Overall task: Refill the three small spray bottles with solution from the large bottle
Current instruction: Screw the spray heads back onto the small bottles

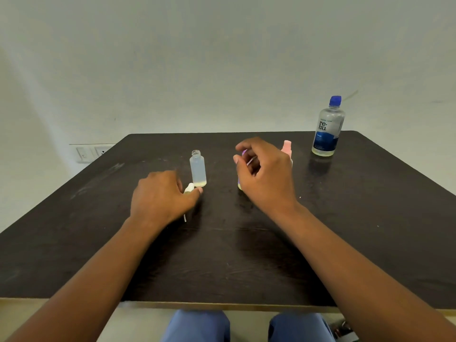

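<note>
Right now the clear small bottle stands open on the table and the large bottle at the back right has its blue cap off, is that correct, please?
Not quite. In the head view the large bottle at the back right has its blue cap on, not off. The rest holds: the clear small bottle stands open on the table, its neck bare.

Dark tabletop [345, 218] with an uncapped clear small bottle [198, 169] standing upright mid-table. Left hand [160, 196] sits just beside it, holding the white spray top [189, 188]. Right hand [264, 174] is curled over a purple-topped bottle [244, 152], pink one [287, 146] behind it. Large blue-capped bottle [328, 129] stands at the far right.
</note>
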Demonstrator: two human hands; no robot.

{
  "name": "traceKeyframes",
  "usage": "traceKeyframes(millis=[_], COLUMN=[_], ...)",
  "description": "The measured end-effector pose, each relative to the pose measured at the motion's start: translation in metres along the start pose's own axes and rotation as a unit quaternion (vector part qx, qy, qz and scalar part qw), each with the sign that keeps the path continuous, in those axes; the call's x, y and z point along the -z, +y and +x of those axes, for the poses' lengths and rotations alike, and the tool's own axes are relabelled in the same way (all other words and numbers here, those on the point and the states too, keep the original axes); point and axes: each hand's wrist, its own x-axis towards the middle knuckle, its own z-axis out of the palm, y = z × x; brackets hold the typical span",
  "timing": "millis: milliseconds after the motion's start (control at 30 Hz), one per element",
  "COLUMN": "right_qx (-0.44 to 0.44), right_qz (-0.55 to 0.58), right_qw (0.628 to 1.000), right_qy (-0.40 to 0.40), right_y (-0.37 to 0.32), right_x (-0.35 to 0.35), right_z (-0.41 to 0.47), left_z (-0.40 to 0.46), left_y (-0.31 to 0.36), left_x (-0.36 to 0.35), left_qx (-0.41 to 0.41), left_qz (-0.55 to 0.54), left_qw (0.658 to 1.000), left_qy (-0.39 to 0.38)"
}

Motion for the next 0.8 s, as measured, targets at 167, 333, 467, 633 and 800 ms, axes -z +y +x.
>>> traceKeyframes(millis=[167,333,467,633,800], right_qx=[-0.001,-0.057,-0.131,-0.191,-0.223], right_qz=[0.035,0.074,0.145,0.265,0.322], right_qw=[0.999,0.992,0.972,0.927,0.902], right_qy=[-0.042,-0.085,-0.132,-0.184,-0.180], right_y=[-0.002,0.000,-0.001,-0.004,-0.005], right_x=[-0.002,-0.004,-0.006,-0.005,-0.004], right_z=[-0.003,-0.003,-0.003,-0.004,-0.003], left_z=[0.004,-0.002,-0.008,-0.007,-0.007], left_y=[-0.006,-0.002,0.009,0.014,0.011], left_x=[-0.008,-0.006,-0.004,-0.009,-0.009], left_qx=[0.000,-0.103,-0.225,-0.284,-0.307], left_qz=[-0.017,-0.093,-0.132,-0.135,-0.183], left_qw=[1.000,0.984,0.947,0.925,0.917], left_qy=[-0.005,0.115,0.186,0.212,0.180])
